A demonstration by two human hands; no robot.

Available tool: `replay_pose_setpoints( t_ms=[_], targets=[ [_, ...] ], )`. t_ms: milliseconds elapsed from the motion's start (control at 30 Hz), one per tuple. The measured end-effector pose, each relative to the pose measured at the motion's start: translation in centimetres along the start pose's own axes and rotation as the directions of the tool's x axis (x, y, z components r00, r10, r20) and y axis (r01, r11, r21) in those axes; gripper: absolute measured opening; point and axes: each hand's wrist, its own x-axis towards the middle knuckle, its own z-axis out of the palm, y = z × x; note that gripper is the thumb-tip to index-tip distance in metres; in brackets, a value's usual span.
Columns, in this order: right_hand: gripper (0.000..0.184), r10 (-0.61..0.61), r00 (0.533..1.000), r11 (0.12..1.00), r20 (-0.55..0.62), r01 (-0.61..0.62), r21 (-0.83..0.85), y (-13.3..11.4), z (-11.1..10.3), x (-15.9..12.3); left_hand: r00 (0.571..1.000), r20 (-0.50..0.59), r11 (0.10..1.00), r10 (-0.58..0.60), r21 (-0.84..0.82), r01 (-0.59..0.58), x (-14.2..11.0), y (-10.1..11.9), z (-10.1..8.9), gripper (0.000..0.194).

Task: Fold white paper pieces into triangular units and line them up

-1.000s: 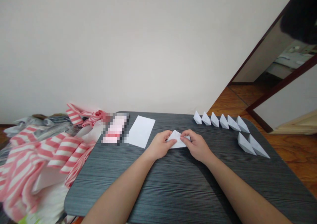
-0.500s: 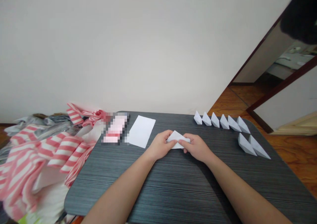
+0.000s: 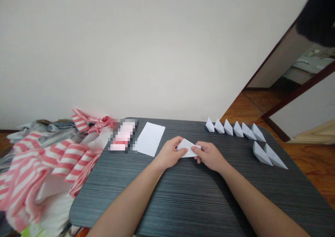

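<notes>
A folded piece of white paper, roughly triangular with its point upward, is held between my two hands above the dark table. My left hand pinches its left side, thumb on the near face and fingers behind. On the right corner, my right hand is closed with its thumb pressed on the paper and the fingers curled beneath. Left of my hands lies a flat stack or sheet of white paper. Several folded paper boats stand in a row at the back right, and two more paper boats sit nearer.
The dark wood-grained table has rounded corners and meets a pale wall. A pixelated pinkish object lies at the back left. Red-and-white striped cloth is heaped beside the table. Beyond the right edge is a wooden floor.
My right thumb and hand have shifted slightly to the right along the folded paper. My left hand keeps its hold nearly unchanged.
</notes>
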Motion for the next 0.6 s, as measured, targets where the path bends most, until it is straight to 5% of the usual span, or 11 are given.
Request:
replay_pose_setpoints(
  t_ms=[267, 600],
  targets=[
    [0.031, 0.019, 1.000, 1.000, 0.008, -0.019, 0.022, 0.0, -0.3, 0.0, 0.999, 0.022, 0.990, -0.024, -0.141, 0.027, 0.1, 0.3, 0.0, 0.017],
    [0.032, 0.020, 0.997, 0.999, -0.079, -0.017, 0.038, 0.2, -0.6, -0.1, 0.997, -0.019, 0.992, -0.068, -0.107, 0.066, 0.3, -0.8, -0.2, 0.022]
  ],
)
